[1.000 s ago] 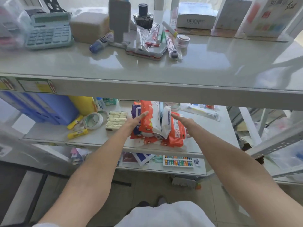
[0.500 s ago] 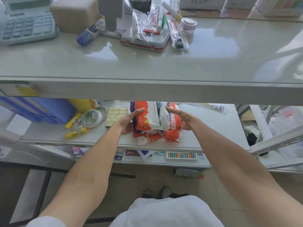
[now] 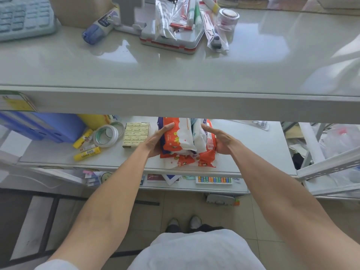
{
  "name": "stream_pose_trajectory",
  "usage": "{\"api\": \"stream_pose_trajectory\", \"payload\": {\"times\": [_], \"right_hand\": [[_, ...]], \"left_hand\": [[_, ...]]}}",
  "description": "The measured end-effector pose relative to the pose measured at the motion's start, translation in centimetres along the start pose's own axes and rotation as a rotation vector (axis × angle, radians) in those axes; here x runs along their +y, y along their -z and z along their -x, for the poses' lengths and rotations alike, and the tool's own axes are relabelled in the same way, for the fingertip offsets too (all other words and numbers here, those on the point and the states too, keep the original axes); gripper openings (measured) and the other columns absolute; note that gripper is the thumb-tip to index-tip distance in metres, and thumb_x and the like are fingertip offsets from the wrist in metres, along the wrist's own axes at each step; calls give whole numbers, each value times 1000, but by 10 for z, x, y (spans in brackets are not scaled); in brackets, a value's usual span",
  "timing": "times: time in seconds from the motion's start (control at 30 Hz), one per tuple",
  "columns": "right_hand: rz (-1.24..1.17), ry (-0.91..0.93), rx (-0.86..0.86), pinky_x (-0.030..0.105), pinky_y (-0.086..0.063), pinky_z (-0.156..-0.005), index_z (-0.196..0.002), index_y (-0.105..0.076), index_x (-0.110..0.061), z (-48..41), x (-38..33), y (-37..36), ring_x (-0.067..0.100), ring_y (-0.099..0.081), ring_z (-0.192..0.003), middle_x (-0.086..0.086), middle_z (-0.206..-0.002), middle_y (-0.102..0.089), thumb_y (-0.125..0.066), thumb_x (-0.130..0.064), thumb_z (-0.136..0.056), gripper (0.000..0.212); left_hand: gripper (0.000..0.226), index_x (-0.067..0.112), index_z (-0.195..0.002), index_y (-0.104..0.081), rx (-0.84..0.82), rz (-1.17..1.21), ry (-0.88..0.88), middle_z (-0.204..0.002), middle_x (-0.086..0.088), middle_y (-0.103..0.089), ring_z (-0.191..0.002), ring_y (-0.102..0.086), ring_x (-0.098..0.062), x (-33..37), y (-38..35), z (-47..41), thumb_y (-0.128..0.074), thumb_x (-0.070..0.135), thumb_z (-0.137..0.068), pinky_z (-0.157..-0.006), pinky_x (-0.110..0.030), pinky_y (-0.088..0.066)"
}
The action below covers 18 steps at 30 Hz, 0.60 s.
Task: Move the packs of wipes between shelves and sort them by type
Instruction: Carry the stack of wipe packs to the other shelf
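From the head camera, looking down past a glossy upper shelf (image 3: pixel 175 75), the packs of wipes (image 3: pixel 187 141) sit bunched together on the middle shelf (image 3: pixel 259 152), just under the upper shelf's front edge. They are orange-and-white soft packs standing on edge and pressed side by side, with a purple pack at the left end of the bunch and more orange-and-white packs lying flat beneath them toward the shelf's front lip. The left hand (image 3: pixel 155 141) is flattened against the left side of the bunch, fingers straight and together, thumb lying over the top of the outer orange pack. The right hand (image 3: pixel 220 141) presses the right side the same way, palm inward, fingers extended along the outermost pack. Neither hand is curled closed; the bunch is squeezed between the two open palms. Whether the packs are lifted clear of the ones below cannot be told. Left of the wipes on the same shelf lie a box of small yellow-labelled cartons (image 3: pixel 136 135), then a roll of tape (image 3: pixel 106 135), and two yellow glue sticks (image 3: pixel 87 153) nearer the shelf's front. A blue folder box (image 3: pixel 48 125) stands at the far left. Below the wipes, on the lower shelf, a colourful bead abacus (image 3: pixel 213 180) shows.
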State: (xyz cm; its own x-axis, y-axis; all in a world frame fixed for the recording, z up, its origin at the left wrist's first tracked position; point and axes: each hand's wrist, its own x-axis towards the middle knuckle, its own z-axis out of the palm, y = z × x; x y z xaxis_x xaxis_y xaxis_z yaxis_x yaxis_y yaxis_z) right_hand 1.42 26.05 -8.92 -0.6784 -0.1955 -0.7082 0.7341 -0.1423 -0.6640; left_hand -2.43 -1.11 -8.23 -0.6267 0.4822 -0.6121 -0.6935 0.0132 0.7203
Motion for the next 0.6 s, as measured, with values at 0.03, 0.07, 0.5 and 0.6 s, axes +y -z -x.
{"api": "stream_pose_trajectory", "payload": {"times": [0.03, 0.07, 0.5, 0.6], "right_hand": [[0, 10, 1, 54, -49, -111, -134, -62, -18, 1, 1, 0, 32, -72, -111, 13, -125, -74, -75, -55, -86, 62], [2, 25, -3, 54, -50, -109, -136, -61, -19, 2, 0, -1, 32, -73, -108, 13, -124, -74, -74, -56, -86, 63], [-82, 107, 3, 56, -50, -109, -140, -57, -27, 18, 21, 5, 37, -66, -126, 14, -138, -68, -68, -63, -88, 64], [-115, 125, 2, 56, -51, -108, -141, -58, -25, 25, 27, 4, 37, -66, -125, 14, -136, -69, -66, -60, -91, 62]], "left_hand": [[104, 21, -143, -52, 0, 11, -15, -132, -12, -70, -116, -70, -31, -2, -2, -1, -90, 62, -55, -88, -45, -60], [105, 21, -143, -52, 3, 28, -33, -133, -12, -69, -118, -70, -32, -4, -3, -2, -90, 62, -55, -89, -46, -60], [115, 27, -148, -44, 12, -56, -26, -138, -11, -66, -119, -69, -31, -3, -27, 4, -87, 72, -51, -94, -52, -59], [116, 26, -148, -42, -2, -87, -25, -138, -12, -65, -119, -69, -32, 0, -29, 6, -88, 71, -51, -92, -52, -60]]}}
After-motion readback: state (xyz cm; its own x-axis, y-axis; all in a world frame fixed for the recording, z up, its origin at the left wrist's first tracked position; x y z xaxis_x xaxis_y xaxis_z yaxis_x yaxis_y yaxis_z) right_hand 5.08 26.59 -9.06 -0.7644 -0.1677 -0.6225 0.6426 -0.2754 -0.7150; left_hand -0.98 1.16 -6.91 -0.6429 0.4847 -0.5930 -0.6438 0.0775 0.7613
